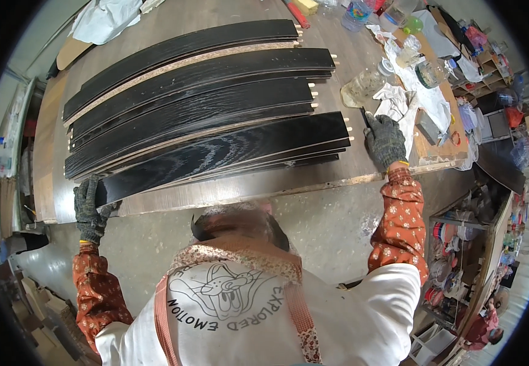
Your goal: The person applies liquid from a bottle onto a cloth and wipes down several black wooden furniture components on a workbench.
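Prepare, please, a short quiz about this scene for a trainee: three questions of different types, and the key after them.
1. True or false: the left hand and the right hand are both gloved.
2. Which is nearest to the left hand?
A) clear bottle
B) black board
C) white cloth
3. Fill in: short pale ____ stick out at the boards' right ends.

Key: 1. True. 2. B. 3. Pegs.

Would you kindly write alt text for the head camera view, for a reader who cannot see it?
A gloved left hand is at the left end of the nearest black board, while the gloved right hand is beside a crumpled white cloth. More black boards lie in rows across the table.
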